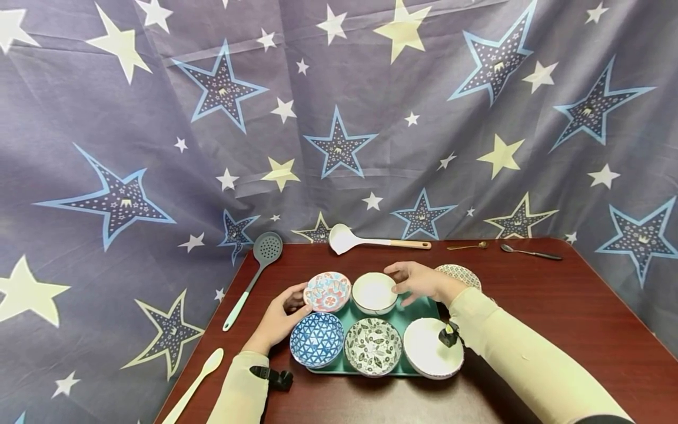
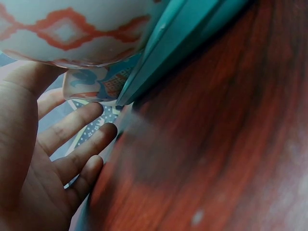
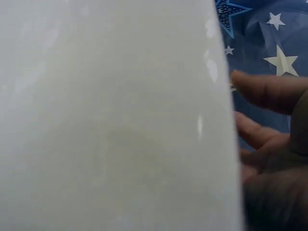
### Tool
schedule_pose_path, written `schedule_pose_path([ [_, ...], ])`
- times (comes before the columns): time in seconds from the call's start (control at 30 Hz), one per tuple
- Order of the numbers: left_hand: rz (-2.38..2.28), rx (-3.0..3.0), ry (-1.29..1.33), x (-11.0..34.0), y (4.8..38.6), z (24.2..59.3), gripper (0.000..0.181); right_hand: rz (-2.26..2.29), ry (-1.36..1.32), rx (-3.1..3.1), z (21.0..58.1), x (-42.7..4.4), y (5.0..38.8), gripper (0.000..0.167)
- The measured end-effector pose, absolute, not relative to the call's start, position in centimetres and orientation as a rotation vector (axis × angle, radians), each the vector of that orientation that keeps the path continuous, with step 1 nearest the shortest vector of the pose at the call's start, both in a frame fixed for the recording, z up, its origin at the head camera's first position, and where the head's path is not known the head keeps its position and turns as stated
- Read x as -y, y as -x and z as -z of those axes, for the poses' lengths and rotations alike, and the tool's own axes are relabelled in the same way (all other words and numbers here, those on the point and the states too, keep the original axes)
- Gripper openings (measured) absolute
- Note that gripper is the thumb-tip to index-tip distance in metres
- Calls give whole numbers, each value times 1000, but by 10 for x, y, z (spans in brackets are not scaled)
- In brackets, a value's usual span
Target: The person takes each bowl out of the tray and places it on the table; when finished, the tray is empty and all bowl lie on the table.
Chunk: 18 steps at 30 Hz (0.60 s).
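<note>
My left hand [image 1: 281, 315] is at the left side of a red floral bowl [image 1: 327, 291], fingers loosely spread near its wall. In the left wrist view the fingers [image 2: 79, 159] are fairly straight; whether the index finger touches the bowl I cannot tell. My right hand [image 1: 421, 281] reaches beside a plain white bowl [image 1: 374, 291], thumb and fingers apart, nothing held. Both bowls stand on a teal tray [image 1: 418, 310]. Along its front are a blue triangle-patterned bowl [image 1: 316, 340], a leaf-patterned bowl [image 1: 373, 347] and a larger white bowl [image 1: 431, 347], which fills much of the right wrist view.
A lattice-patterned bowl [image 1: 459, 273] is partly hidden behind my right forearm. A slotted skimmer [image 1: 259, 271] and a cream spoon [image 1: 197, 380] lie left. Along the back edge lie a white ladle [image 1: 365, 240] and two small spoons [image 1: 529, 252]. A starry cloth [image 1: 339, 88] hangs behind.
</note>
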State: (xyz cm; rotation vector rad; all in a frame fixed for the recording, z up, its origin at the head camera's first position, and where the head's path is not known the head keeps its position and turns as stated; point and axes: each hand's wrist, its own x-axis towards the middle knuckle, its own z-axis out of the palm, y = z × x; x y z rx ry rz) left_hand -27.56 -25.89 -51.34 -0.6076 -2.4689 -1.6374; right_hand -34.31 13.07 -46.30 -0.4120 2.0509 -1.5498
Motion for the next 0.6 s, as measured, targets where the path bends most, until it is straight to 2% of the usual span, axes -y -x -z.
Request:
schedule_pose_path([
  [0.6,1646,2472,618,260,277,516,57,1616,405,-1895,477,-125,343,67],
])
